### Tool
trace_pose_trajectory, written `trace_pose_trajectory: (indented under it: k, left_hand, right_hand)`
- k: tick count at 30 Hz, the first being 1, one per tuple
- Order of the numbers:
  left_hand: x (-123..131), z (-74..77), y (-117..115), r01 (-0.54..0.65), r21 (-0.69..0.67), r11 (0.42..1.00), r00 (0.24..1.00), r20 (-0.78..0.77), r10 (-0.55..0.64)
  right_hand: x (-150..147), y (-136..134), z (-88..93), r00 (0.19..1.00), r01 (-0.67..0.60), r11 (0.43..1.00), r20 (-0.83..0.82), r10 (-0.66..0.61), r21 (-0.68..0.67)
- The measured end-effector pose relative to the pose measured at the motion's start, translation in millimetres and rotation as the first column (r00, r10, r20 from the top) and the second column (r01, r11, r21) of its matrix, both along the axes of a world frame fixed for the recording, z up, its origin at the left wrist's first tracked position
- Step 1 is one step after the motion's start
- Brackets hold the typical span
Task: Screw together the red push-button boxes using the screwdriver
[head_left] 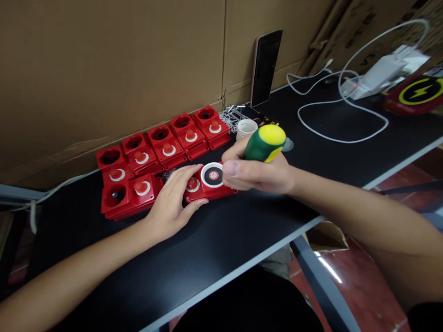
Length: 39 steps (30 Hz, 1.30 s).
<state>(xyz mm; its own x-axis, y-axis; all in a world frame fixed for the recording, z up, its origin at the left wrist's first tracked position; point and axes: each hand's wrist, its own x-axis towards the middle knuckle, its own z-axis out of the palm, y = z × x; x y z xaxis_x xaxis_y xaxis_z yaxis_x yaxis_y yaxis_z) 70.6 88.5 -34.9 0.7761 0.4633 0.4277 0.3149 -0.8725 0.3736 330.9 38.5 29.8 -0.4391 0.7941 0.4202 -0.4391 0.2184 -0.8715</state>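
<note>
My left hand (173,203) lies flat, fingers together, pressing on a red plastic housing (211,186) on the black table (214,244). The housing carries a small red button and a round black disc with a white ring (212,175). My right hand (259,173) is closed round a screwdriver with a green and yellow handle (266,143), held upright just right of the disc. The screwdriver's tip is hidden behind my fingers.
Several more red housings (162,147) stand in rows behind, against a cardboard wall. A white ring (247,127), a pile of screws (231,115), a leaning phone (266,67), white cables (346,103) and a charger (380,74) lie further back. The table edge runs diagonally at the front right.
</note>
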Motion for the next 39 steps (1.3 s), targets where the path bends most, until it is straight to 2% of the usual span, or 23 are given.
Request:
trace_pose_trajectory:
  k: [4,6,7,9,11,13,14,16,17,21,25,27,30,34,36,39]
  left_hand:
    - [0.2,-1.0,0.4,0.025,0.024,0.999,0.999,-0.034,-0.024]
    - [0.0,-0.5,-0.5,0.013,0.033,0.999,0.999,-0.038,-0.012]
    - [-0.1,0.0,-1.2,0.0,0.033,0.999,0.999,-0.037,0.001]
    - [-0.4,1.0,-2.4,-0.034,0.031,0.999,0.999,-0.034,0.035]
    - [-0.6,1.9,-3.4,-0.061,0.029,0.998,0.998,-0.034,0.062]
    - [-0.6,2.6,-4.1,-0.067,0.031,0.997,0.997,-0.038,0.068]
    - [-0.6,2.8,-4.4,-0.066,0.035,0.997,0.997,-0.039,0.068]
    - [-0.5,3.2,-4.9,-0.065,0.041,0.997,0.997,-0.042,0.067]
    - [-0.5,3.4,-5.1,-0.067,0.043,0.997,0.997,-0.044,0.068]
    - [-0.3,3.9,-6.0,-0.072,0.05,0.996,0.996,-0.05,0.074]
    - [-0.6,3.9,-6.3,-0.069,0.051,0.996,0.996,-0.044,0.071]
    - [-1.0,3.7,-6.0,-0.07,0.057,0.996,0.996,-0.047,0.073]
    - [-1.5,3.6,-5.5,-0.068,0.063,0.996,0.996,-0.05,0.071]
    - [-1.6,4.0,-4.9,-0.056,0.066,0.996,0.997,-0.049,0.06]
    - [-1.6,4.1,-4.8,-0.054,0.062,0.997,0.997,-0.05,0.057]
    - [-1.8,3.9,-4.8,-0.06,0.051,0.997,0.997,-0.051,0.063]
  right_hand:
    - [6.9,11.1,-4.0,0.976,-0.218,0.976,0.011,0.217,0.008]
    - [8.5,17.4,-7.4,0.977,-0.21,0.978,-0.022,0.21,0.004]
    - [9.1,20.2,-9.4,0.988,-0.155,0.988,-0.016,0.155,0.017]
    - [10.1,24.5,-13.1,0.997,0.045,0.995,0.051,-0.05,0.09]
    - [12.0,26.1,-15.5,0.938,0.292,0.936,0.133,-0.32,0.194]
    - [16.0,24.7,-15.6,0.79,0.491,0.802,0.213,-0.575,0.341]
    - [19.0,23.2,-14.8,0.695,0.54,0.723,0.255,-0.672,0.431]
    - [27.1,19.5,-11.7,0.515,0.54,0.607,0.341,-0.786,0.583]
    - [31.8,17.8,-9.8,0.448,0.512,0.587,0.389,-0.805,0.627]
    - [49.6,13.9,-2.8,0.316,0.388,0.624,0.538,-0.781,0.678]
    - [56.1,12.4,0.1,0.28,0.371,0.632,0.567,-0.775,0.68]
    - [55.2,10.9,1.7,0.285,0.379,0.641,0.575,-0.767,0.667]
    - [51.1,8.0,6.1,0.328,0.37,0.706,0.627,-0.707,0.603]
    - [47.6,5.8,11.6,0.473,0.298,0.797,0.644,-0.601,0.525]
    - [48.8,6.3,12.0,0.475,0.22,0.797,0.651,-0.591,0.563]
    - [52.4,8.6,10.1,0.419,0.124,0.762,0.662,-0.621,0.636]
